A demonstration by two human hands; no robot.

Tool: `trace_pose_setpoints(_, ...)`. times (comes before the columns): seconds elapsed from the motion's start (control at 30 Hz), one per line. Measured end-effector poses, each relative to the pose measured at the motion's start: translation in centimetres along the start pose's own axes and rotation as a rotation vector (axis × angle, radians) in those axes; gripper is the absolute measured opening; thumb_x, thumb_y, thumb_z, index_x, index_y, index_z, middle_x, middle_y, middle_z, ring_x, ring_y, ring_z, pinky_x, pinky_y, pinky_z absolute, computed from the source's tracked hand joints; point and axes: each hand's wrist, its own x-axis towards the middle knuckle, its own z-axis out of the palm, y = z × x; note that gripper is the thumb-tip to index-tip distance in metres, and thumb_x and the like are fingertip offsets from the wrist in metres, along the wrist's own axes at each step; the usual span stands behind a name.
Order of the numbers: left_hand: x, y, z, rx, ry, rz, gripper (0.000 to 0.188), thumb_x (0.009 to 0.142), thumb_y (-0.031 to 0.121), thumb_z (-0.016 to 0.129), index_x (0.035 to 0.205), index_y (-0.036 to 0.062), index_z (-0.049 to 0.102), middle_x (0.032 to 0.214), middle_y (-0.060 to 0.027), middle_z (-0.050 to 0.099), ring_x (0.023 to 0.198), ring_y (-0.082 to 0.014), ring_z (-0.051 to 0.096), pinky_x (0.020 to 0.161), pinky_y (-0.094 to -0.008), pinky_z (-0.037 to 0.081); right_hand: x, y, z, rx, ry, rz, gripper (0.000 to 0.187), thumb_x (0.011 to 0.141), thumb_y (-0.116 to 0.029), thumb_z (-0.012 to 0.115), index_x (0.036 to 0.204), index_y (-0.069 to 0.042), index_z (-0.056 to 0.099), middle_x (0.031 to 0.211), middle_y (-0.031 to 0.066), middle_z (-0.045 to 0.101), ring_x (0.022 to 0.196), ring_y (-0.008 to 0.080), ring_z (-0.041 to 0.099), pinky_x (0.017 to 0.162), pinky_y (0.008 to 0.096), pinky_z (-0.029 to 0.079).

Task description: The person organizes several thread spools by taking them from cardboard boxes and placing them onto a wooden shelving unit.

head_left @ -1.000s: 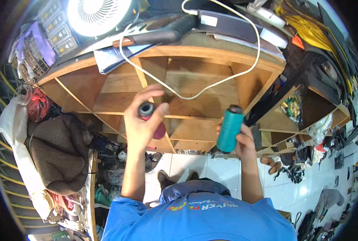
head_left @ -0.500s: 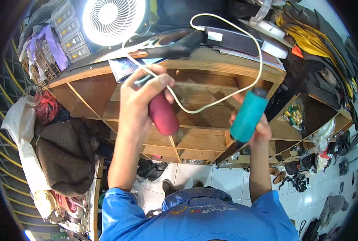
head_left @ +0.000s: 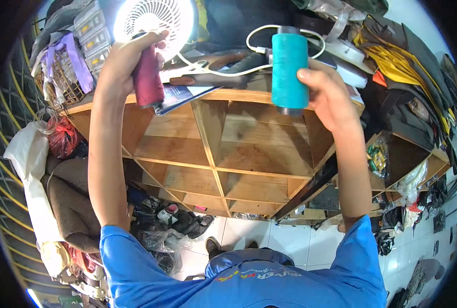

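In my left hand (head_left: pixel 131 61) I grip a dark red thread spool (head_left: pixel 149 77), held in front of the white fan with its lower end near the shelf top's edge. My right hand (head_left: pixel 326 92) is closed round the side of a teal thread spool (head_left: pixel 290 72), its thumb pressed on the thread. That spool is upright, with dark core ends showing above and below. A white cable (head_left: pixel 228 74) lies behind the two spools along the shelf top, apart from my fingers as far as I can see.
The lit white fan (head_left: pixel 154 23) stands at the back left beside stacked clear drawers (head_left: pixel 92 33). Scissors-like dark handles (head_left: pixel 228 61) and a booklet (head_left: pixel 182 97) lie on the wooden shelf unit (head_left: pixel 213 167). A brown cloth-covered form (head_left: pixel 72 205) is at left.
Both hands have moved up and away from me with the spools, the left one also leftward. The white cable that hung over my left hand now lies on the shelf top.
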Motion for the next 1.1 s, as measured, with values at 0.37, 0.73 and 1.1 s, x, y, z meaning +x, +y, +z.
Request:
trace_pose_setpoints(0.37, 3.5, -0.7, -3.2, 1.009, 0.093, 0.111, 0.041, 0.071, 0.033, 0.076, 0.089, -0.0026, 0.063, 0.063, -0.0058, 0.061, 0.050, -0.0100, 0.054, 0.049, -0.0245, 0.043, 2.1, -0.8, -0.1, -0.255, 0.023, 0.035, 0.038, 0.080, -0.031, 0.062, 0.100, 0.001, 0.062, 0.091, 0.0056, 0.061, 0.083, 0.0132, 0.056, 0.076, 0.0288, 0.044)
trace_pose_setpoints(0.73, -1.0, -0.3, -4.4, 0.900, 0.054, -0.009, 0.046, 0.071, 0.041, 0.075, 0.088, 0.0006, 0.062, 0.062, -0.0028, 0.056, 0.051, -0.0080, 0.053, 0.048, -0.0222, 0.043, 0.5, -1.3, -2.7, -0.038, -0.158, 0.092, 0.056, 0.085, -0.033, 0.053, 0.121, 0.009, 0.045, 0.109, 0.0227, 0.059, 0.097, 0.0256, 0.061, 0.085, 0.0348, 0.050)
trace_pose_setpoints(1.1, -14.4, -0.6, -0.8, 0.287, 0.145, 0.224, 0.026, 0.074, 0.012, 0.066, 0.094, -0.0013, 0.055, 0.067, -0.0002, 0.053, 0.058, -0.0058, 0.048, 0.055, -0.0189, 0.037, -8.5, 2.1, -5.2, 0.251, -0.151, 0.051, 0.084, 0.068, -0.027, 0.072, 0.129, 0.013, 0.031, 0.111, 0.0336, 0.054, 0.097, 0.0386, 0.061, 0.086, 0.0450, 0.050)
